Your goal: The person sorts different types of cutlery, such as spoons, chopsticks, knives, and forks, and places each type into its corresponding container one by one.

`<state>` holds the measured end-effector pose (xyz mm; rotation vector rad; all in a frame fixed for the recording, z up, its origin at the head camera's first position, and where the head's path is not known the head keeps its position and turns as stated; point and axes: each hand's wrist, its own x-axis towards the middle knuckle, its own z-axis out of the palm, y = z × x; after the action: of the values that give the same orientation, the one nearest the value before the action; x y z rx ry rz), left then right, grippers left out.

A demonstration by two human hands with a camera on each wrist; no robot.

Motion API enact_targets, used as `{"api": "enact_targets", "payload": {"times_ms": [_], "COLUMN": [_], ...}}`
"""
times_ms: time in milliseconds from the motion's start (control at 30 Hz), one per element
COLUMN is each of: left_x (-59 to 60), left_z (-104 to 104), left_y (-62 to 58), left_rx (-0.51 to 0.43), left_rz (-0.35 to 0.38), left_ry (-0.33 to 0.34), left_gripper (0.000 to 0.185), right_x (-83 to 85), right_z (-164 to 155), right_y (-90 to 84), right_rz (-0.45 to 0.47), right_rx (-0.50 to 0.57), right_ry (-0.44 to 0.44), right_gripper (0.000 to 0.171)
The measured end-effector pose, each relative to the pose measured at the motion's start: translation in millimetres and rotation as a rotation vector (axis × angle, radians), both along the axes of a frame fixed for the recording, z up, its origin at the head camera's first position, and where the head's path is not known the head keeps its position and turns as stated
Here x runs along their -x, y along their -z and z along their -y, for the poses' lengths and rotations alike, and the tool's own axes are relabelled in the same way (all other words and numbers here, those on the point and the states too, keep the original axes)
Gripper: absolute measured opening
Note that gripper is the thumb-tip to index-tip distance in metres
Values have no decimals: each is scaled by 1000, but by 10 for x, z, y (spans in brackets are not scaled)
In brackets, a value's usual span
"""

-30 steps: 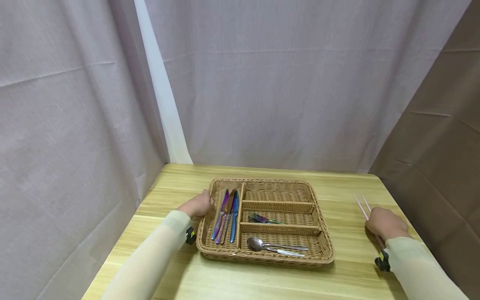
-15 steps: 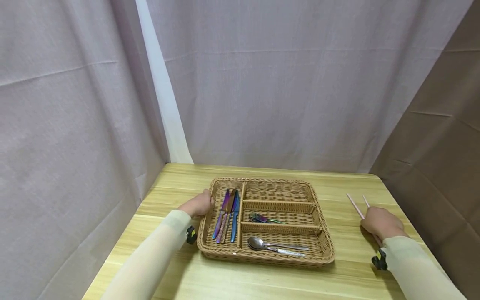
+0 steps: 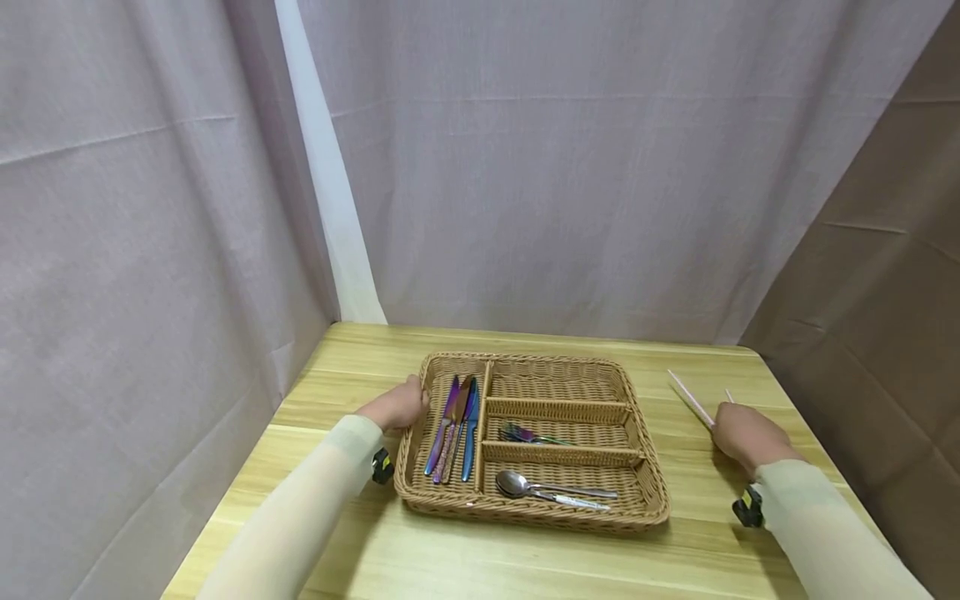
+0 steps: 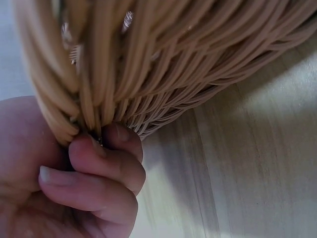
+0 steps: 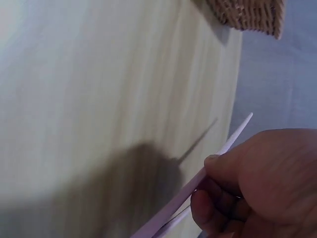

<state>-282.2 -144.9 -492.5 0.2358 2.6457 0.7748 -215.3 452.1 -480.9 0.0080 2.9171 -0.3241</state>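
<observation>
My left hand (image 3: 399, 406) grips the left rim of a brown wicker cutlery tray (image 3: 573, 523). In the left wrist view, its fingers (image 4: 106, 166) curl against the woven edge. Off to the tray's right, my right hand (image 3: 752, 435) pinches pale pink chopsticks (image 3: 691, 400) between thumb and fingers. One chopstick points toward the upper left and the other shows only a short tip. The right wrist view has the pinched chopstick (image 5: 190, 186) above the table, casting a shadow, with a second partly behind it.
Several knives (image 3: 455, 429) lie in the tray's left compartment. Forks (image 3: 528, 434) lie in the middle right compartment and spoons (image 3: 555, 490) in the front one. The wooden table (image 3: 450, 567) meets grey curtains (image 3: 570, 208) at the back and a brown cloth (image 3: 877, 333) at right.
My right hand has moved left and slightly away from me, carrying the chopsticks. Their visible tips have spread farther apart. My left hand and the tray stay in place.
</observation>
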Motion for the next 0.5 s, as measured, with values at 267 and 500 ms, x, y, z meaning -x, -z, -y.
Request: {"api": "enact_targets", "payload": {"times_ms": [267,500], "left_x": [-4,8], "left_z": [-19,-7], "left_y": [-37,2], "left_rx": [-18,-17], "left_rz": [8,21], "left_ry": [-3,-1], "left_gripper": [56,60], "right_x": [111,251], "right_z": [168,310], "right_y": [-165,-286], "right_rz": [-71,-103], "right_rx": [-26,-20], "right_ry": [-99,-134], "right_gripper": [18,15]}}
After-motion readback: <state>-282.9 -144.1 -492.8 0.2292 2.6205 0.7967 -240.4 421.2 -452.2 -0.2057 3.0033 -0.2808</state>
